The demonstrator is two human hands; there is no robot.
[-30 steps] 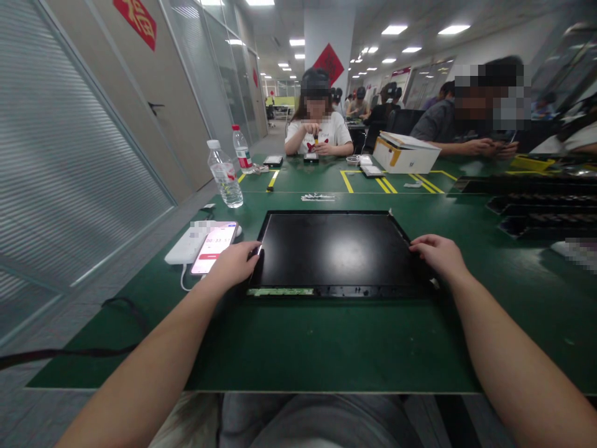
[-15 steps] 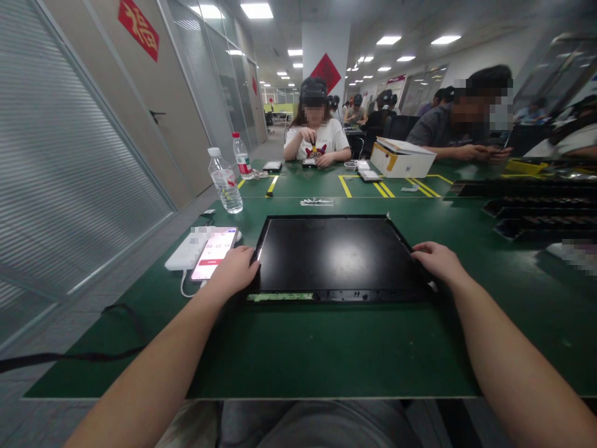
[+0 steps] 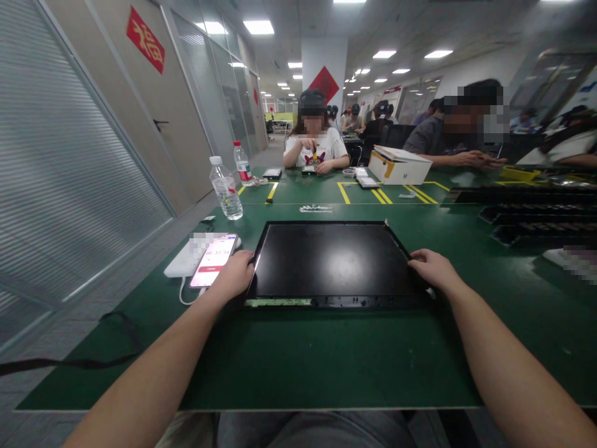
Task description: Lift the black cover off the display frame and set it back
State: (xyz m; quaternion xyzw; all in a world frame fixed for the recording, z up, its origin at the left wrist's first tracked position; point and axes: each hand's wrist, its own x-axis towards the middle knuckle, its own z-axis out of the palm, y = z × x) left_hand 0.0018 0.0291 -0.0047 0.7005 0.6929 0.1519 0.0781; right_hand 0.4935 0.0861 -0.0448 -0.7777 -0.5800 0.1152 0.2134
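Note:
A black flat display panel [image 3: 333,260] lies face up on the green table [image 3: 326,367] in front of me. Along its near edge runs a narrow green circuit strip [image 3: 278,303]. My left hand [image 3: 237,272] grips the panel's left edge, thumb along the frame and fingers hidden beneath or beside it. At the opposite side my right hand [image 3: 436,269] is closed on the right edge, with its fingertips partly out of sight. Just left of my left hand, a lit phone [image 3: 213,261] showing a timer leans on a white box-shaped device [image 3: 180,264].
Two plastic bottles, a near water bottle [image 3: 227,191] and a red-capped bottle [image 3: 242,164], stand at the back left. Long black frames [image 3: 527,214] are stacked on the right. Beyond, a white carton [image 3: 401,165] sits near a person [image 3: 314,140] working across the table.
The view has tilted slightly upward, so the whole scene sits a little lower. Both hands keep their hold on the panel, which stays in place on the table.

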